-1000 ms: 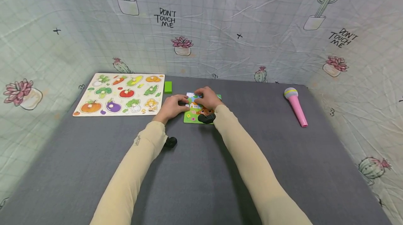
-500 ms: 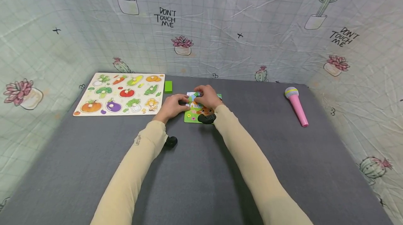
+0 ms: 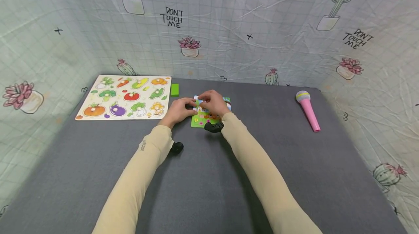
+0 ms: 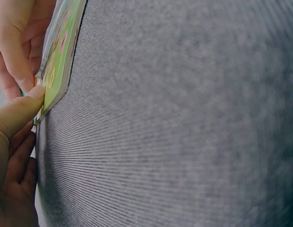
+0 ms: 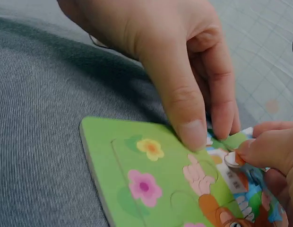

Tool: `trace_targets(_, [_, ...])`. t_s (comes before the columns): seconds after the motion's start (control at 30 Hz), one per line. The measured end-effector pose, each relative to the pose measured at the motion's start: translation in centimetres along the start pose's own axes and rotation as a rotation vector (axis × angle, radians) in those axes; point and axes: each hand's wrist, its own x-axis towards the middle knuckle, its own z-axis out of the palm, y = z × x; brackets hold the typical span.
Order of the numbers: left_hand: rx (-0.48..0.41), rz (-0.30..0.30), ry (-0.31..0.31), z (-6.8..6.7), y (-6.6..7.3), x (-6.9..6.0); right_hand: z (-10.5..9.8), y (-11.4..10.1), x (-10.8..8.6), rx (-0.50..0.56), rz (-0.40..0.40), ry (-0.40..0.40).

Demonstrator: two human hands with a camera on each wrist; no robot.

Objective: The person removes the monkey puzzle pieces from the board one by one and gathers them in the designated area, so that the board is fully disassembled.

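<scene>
A small green jigsaw puzzle board (image 3: 198,122) with flowers and a cartoon animal lies flat on the grey table. My left hand (image 3: 179,110) holds its left edge; in the left wrist view the thumb (image 4: 35,94) presses on the rim, with the other fingers beyond the edge. Over the board's upper left part is my right hand (image 3: 214,103). In the right wrist view its thumb and finger pinch a small white-edged puzzle piece (image 5: 234,160), tilted up from the picture. Most of the piece's print is hidden by the fingers.
A vegetable puzzle board (image 3: 124,97) lies at the back left. Beside its right edge sits a small green block (image 3: 175,90). A pink toy microphone (image 3: 308,112) rests on the right. Patterned cloth (image 3: 229,55) walls in the table's back and sides.
My right hand has shifted slightly left and turned over the board, toward the left thumb. The left hand and the board stay in place.
</scene>
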Motion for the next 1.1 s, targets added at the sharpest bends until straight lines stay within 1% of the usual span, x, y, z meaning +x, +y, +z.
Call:
trace_targets(0.1, [0.001,0.001,-0.001,0.0,0.1,0.0,0.0,-0.1,-0.1,-0.009,-0.018,-0.007])
trace_targets(0.2, [0.003,0.003,-0.006,0.0,0.1,0.0,-0.3,-0.1,-0.2,0.027,-0.014,0.008])
trace_targets(0.27, [0.009,0.008,-0.008,0.0,0.0,0.0,-0.7,0.0,-0.3,0.073,0.008,0.028])
trace_targets(0.4, [0.031,0.023,-0.013,-0.1,-0.2,0.0,-2.0,0.7,-0.9,0.203,0.083,0.072])
trace_targets(0.57, [0.049,0.044,-0.036,-0.3,-0.3,0.0,-4.5,2.9,-2.0,0.334,0.129,0.161])
trace_targets(0.7, [0.062,0.066,-0.056,-0.3,-0.3,0.1,-6.7,5.2,-3.0,0.406,0.173,0.237])
trace_targets(0.77, [0.067,0.076,-0.064,-0.3,-0.4,0.2,-7.8,6.4,-3.5,0.407,0.196,0.255])
trace_targets(0.87, [0.068,0.075,-0.069,-0.4,-0.6,0.2,-9.1,7.8,-4.1,0.364,0.222,0.263])
trace_targets(0.97, [0.064,0.069,-0.073,-0.4,-0.7,0.2,-10.0,9.0,-4.6,0.313,0.229,0.249])
trace_targets(1.1, [0.061,0.076,-0.081,-0.5,-0.8,0.2,-10.6,9.9,-5.0,0.267,0.251,0.213])
